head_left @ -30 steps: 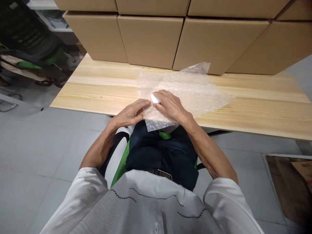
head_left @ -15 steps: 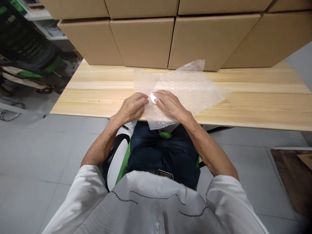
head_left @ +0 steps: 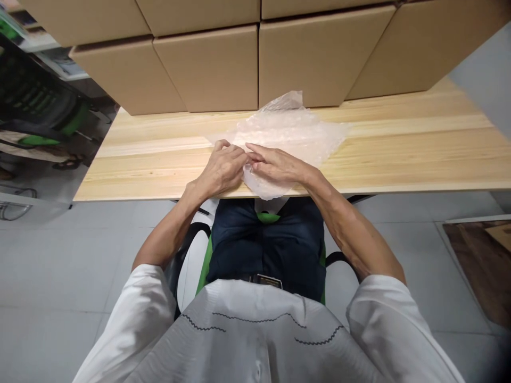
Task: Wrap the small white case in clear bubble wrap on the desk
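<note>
A clear sheet of bubble wrap (head_left: pixel 285 130) lies on the wooden table, its near end folded up and hanging slightly over the front edge. My left hand (head_left: pixel 225 166) is curled over the left side of the wrap, fingertips pressed onto the fold. Meeting it from the right, my right hand (head_left: pixel 279 162) lies over the wrap with its fingers stretched out and touching the left fingers. The small white rounded object seen earlier is hidden under the hands and plastic.
Large cardboard boxes (head_left: pixel 207 69) stand stacked along the back of the wooden table (head_left: pixel 419 154). A dark mesh chair (head_left: pixel 43 90) with green parts is at the far left. Beyond the right side, a brown panel (head_left: pixel 475 266) lies near the floor.
The left part of the bubble wrap has been folded over the white object, which is now out of sight. My hands have come together over the fold. The view has shifted slightly.
</note>
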Motion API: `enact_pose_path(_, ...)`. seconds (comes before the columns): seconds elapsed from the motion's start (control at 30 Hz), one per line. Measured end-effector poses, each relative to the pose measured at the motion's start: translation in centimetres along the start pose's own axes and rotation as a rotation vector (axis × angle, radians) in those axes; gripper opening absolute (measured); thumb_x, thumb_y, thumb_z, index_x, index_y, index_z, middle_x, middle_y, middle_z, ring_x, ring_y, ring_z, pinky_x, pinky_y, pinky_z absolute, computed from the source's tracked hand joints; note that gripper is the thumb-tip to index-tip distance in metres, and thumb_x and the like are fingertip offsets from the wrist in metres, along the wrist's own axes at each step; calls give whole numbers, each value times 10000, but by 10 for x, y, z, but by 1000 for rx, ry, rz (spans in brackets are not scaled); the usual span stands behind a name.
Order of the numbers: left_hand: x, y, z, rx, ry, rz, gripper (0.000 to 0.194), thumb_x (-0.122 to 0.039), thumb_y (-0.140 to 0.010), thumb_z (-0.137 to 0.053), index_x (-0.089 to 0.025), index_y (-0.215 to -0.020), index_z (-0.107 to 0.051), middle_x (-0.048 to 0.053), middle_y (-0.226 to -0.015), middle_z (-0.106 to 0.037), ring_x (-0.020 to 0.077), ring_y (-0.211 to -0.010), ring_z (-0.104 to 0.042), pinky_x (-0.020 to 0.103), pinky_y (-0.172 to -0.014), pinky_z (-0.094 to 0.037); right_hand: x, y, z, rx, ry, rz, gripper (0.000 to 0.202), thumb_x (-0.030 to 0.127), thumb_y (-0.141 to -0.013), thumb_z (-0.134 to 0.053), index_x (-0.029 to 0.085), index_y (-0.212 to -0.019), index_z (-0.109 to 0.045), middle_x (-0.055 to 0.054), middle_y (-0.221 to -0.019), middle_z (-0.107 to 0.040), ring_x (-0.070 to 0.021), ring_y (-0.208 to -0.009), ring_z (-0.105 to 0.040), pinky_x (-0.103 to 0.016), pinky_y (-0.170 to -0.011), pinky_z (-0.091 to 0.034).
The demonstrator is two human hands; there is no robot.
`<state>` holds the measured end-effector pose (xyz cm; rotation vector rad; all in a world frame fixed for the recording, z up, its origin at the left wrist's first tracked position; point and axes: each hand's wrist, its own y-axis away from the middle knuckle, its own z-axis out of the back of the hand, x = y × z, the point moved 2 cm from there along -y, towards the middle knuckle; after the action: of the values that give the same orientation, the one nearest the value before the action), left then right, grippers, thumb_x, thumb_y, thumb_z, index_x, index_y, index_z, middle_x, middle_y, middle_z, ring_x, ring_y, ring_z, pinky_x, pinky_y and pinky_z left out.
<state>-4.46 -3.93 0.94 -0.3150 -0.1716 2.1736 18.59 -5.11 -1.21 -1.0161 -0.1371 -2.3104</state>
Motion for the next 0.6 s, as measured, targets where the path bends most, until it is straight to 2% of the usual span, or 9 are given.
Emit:
enact_pose_path(0.13,10,-7,-6,8,55,8,338,-211,-1076,-471,-243,-1137,-802,113,-1100,-832,327,-1104,-756,671,-1336,-424,10,20,6,-127,-38,-22,642,436,-1158,-574,209,-1754,-644,-163,-1706,-781,-389,-1551,-755,-568,-1306,-596)
enact_pose_path(0.23,16,-11,-11,-4,70,19,311,-234,-1112,-456,-241,-1058,-762,96,-1023,-806,307,-1035,-749,631,-1335,-457,27,49,8,-243,-111,-44,679,617,-1213,-504,175,-1683,-716,-179,-1620,-822,-375,-1479,-798,-522,-1283,-601)
enact_pose_path(0.3,18,-12,-13,-25,65,19,289,-258,-1124,-475,-242,-997,-734,96,-987,-790,310,-1013,-746,606,-1278,-502,37,68,5,-280,-173,-54,769,718,-1204,-509,174,-1720,-681,-174,-1554,-847,-354,-1410,-828,-492,-1231,-623)
enact_pose_path(0.33,17,-11,-15,-35,63,22,282,-269,-1127,-485,-239,-988,-729,105,-985,-788,318,-1011,-746,589,-1220,-533,40,76,1,-281,-183,-60,825,742,-1172,-576,171,-1764,-634,-172,-1515,-859,-349,-1372,-840,-479,-1193,-636)
enact_pose_path(0.4,14,-9,-19,-48,65,29,277,-288,-1136,-498,-228,-1007,-735,127,-1004,-794,331,-1010,-747,542,-1085,-573,42,88,-7,-286,-139,-85,899,674,-1101,-708,166,-1825,-547,-161,-1444,-877,-342,-1298,-849,-458,-1120,-646)
enact_pose_path(0.43,12,-7,-20,-57,66,36,279,-292,-1141,-498,-224,-1013,-736,134,-1008,-795,331,-999,-745,519,-1028,-577,42,91,-11,-293,-95,-103,864,597,-1082,-726,170,-1812,-552,-150,-1397,-886,-335,-1248,-849,-448,-1080,-642)
enact_pose_path(0.47,10,-5,-22,-68,67,46,282,-293,-1145,-496,-222,-1008,-732,138,-1004,-794,327,-980,-740,499,-985,-577,40,92,-15,-302,-45,-121,762,518,-1074,-704,175,-1748,-608,-136,-1326,-894,-323,-1174,-844,-435,-1030,-632)
enact_pose_path(0.53,5,-1,-25,-85,74,57,289,-296,-1147,-499,-225,-963,-710,133,-971,-782,311,-930,-725,472,-933,-572,37,94,-21,-312,38,-157,468,411,-1069,-611,196,-1459,-757,-100,-1112,-876,-289,-973,-796,-404,-905,-586)
enact_pose_path(0.6,1,1,-26,-84,103,51,293,-304,-1147,-509,-226,-943,-705,126,-958,-776,298,-910,-717,455,-921,-573,33,96,-22,-328,75,-190,250,389,-1058,-570,231,-1126,-751,-54,-902,-784,-245,-795,-687,-377,-792,-509)
